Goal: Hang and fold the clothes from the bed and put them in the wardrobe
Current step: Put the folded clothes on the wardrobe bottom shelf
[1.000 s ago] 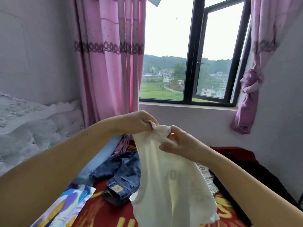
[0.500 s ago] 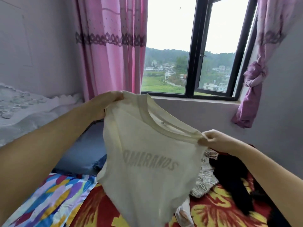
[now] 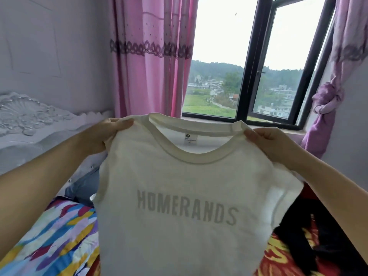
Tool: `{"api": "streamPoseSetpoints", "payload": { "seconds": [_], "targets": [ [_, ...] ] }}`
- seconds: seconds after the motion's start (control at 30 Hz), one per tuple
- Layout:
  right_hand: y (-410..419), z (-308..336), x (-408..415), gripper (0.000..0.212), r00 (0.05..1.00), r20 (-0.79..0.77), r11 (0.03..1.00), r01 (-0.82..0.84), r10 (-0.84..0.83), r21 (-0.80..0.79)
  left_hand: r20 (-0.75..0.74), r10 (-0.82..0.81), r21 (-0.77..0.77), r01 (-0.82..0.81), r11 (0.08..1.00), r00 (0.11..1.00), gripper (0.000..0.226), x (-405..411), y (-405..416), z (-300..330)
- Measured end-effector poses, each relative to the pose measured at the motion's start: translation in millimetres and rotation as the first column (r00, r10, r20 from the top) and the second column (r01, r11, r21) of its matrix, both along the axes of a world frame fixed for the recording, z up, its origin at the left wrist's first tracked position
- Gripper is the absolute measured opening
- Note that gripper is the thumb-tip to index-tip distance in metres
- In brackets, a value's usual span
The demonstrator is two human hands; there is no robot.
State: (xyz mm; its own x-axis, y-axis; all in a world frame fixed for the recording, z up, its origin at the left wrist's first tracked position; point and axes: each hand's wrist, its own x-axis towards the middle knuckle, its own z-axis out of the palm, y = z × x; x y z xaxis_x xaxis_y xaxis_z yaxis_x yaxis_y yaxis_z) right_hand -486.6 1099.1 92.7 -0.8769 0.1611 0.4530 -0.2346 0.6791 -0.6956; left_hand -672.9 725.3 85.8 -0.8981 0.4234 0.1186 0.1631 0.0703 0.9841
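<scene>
A cream T-shirt (image 3: 185, 188) with grey "HOMERANDS" lettering hangs spread out in front of me, front side facing me, neck at the top. My left hand (image 3: 107, 134) grips its left shoulder and my right hand (image 3: 266, 142) grips its right shoulder, both held above the bed. A black garment (image 3: 310, 232) lies on the red patterned bed cover (image 3: 284, 259) at the lower right. The shirt hides the other clothes on the bed behind it.
A multicoloured pillow or sheet (image 3: 53, 238) lies lower left, with a grey-blue pillow (image 3: 85, 186) behind it. The white carved headboard (image 3: 33, 124) stands at the left. Pink curtains (image 3: 151, 62) and an open window (image 3: 256, 76) fill the far wall.
My hands moved apart from a bunched grip and levelled out, spreading the shirt flat by its shoulders. The lettering now faces me squarely.
</scene>
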Motion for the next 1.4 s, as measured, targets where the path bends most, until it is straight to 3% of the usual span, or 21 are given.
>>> {"api": "streamPoseSetpoints", "payload": {
  "seconds": [0.13, 0.27, 0.37, 0.43, 0.5, 0.57, 0.67, 0.8, 0.87, 0.97, 1.0, 1.07, 1.13, 1.17, 1.2, 1.27, 1.3, 1.4],
  "targets": [
    [4.1, 3.1, -16.1, 0.056, 0.994, 0.005, 0.98, 0.105, -0.107, 0.167, 0.007, -0.051, -0.062, 0.051, 0.997, 0.999, 0.043, 0.7, -8.4, -12.7],
    [9.3, -6.7, -32.2, 0.046, 0.983, -0.075, 0.967, 0.177, -0.165, 0.186, 0.011, -0.101, -0.1, 0.102, 0.99, 0.995, 0.071, -1.4, -9.2, -18.3],
    [11.0, -10.0, -42.7, 0.049, 0.974, -0.026, 0.922, 0.223, -0.227, 0.316, 0.05, -0.139, -0.162, 0.145, 0.976, 0.989, 0.057, -2.9, -12.7, -18.4],
    [10.8, -9.2, -49.1, 0.049, 0.952, 0.058, 0.879, 0.254, -0.302, 0.404, 0.076, -0.143, -0.212, 0.156, 0.965, 0.987, 0.033, 0.2, -8.7, -20.1],
    [3.8, -8.6, -56.6, 0.049, 0.911, 0.148, 0.873, 0.308, -0.386, 0.379, 0.093, -0.116, -0.218, 0.134, 0.967, 0.989, 0.018, 4.5, 3.5, -25.8],
    [-13.4, -9.2, -62.1, 0.05, 0.874, 0.257, 0.893, 0.334, -0.413, 0.3, 0.121, -0.134, -0.177, 0.155, 0.972, 0.984, 0.02, 15.2, 24.5, -30.5],
    [-51.1, -13.7, -66.1, 0.051, 0.861, 0.415, 0.956, 0.274, -0.294, 0.108, 0.156, -0.205, -0.073, 0.218, 0.973, 0.966, 0.017, 48.6, 65.3, -30.3],
    [-101.2, -18.4, -66.8, 0.057, 0.893, 0.435, 0.96, 0.01, 0.117, -0.279, 0.107, -0.254, -0.045, 0.26, 0.965, 0.961, 0.021, 94.6, 117.1, -27.3],
    [-108.9, -12.9, -59.9, 0.058, 0.877, 0.422, 0.959, -0.132, 0.23, -0.25, 0.069, -0.259, -0.056, 0.263, 0.963, 0.963, 0.022, 104.9, 124.0, -21.0],
    [-98.6, -1.6, -45.4, 0.042, 0.825, 0.422, 0.926, -0.32, 0.376, -0.2, 0.085, -0.409, -0.018, 0.412, 0.911, 0.909, 0.028, 103.4, 112.3, -6.5],
    [-92.9, 0.7, -42.7, 0.035, 0.817, 0.413, 0.916, -0.351, 0.402, -0.197, 0.007, -0.404, -0.063, 0.403, 0.913, 0.915, 0.032, 99.9, 107.6, -3.6],
    [-84.7, 4.9, -40.8, 0.024, 0.833, 0.399, 0.922, -0.371, 0.382, -0.108, -0.379, -0.249, -0.23, 0.17, 0.958, 0.891, 0.034, 89.3, 99.9, 2.9],
    [-80.9, 9.3, -40.3, 0.023, 0.839, 0.397, 0.918, -0.395, 0.372, -0.027, -0.71, -0.196, -0.36, -0.11, 0.926, 0.676, 0.047, 76.4, 95.7, 9.6],
    [-79.9, 11.9, -39.5, 0.023, 0.831, 0.398, 0.907, -0.42, 0.389, -0.009, -0.745, -0.286, -0.465, -0.163, 0.87, 0.602, 0.062, 71.1, 94.5, 12.9],
    [-79.4, 14.1, -39.0, 0.023, 0.822, 0.397, 0.896, -0.444, 0.408, 0.0, -0.707, -0.399, -0.59, -0.176, 0.788, 0.584, 0.071, 65.9, 93.8, 15.3],
    [-77.7, 17.6, -37.5, 0.024, 0.817, 0.384, 0.883, -0.47, 0.431, 0.008, -0.572, -0.534, -0.735, -0.1, 0.671, 0.623, 0.055, 57.9, 92.7, 16.5],
    [-75.4, 19.5, -36.9, 0.025, 0.825, 0.364, 0.884, -0.467, 0.432, 0.01, -0.527, -0.544, -0.739, -0.035, 0.673, 0.653, 0.042, 54.4, 91.8, 17.0],
    [-56.6, 22.3, -35.0, 0.026, 0.856, 0.341, 0.894, -0.44, 0.39, 0.081, -0.467, -0.464, -0.598, 0.118, 0.793, 0.753, 0.016, 46.2, 83.9, 22.5]
  ]
}}
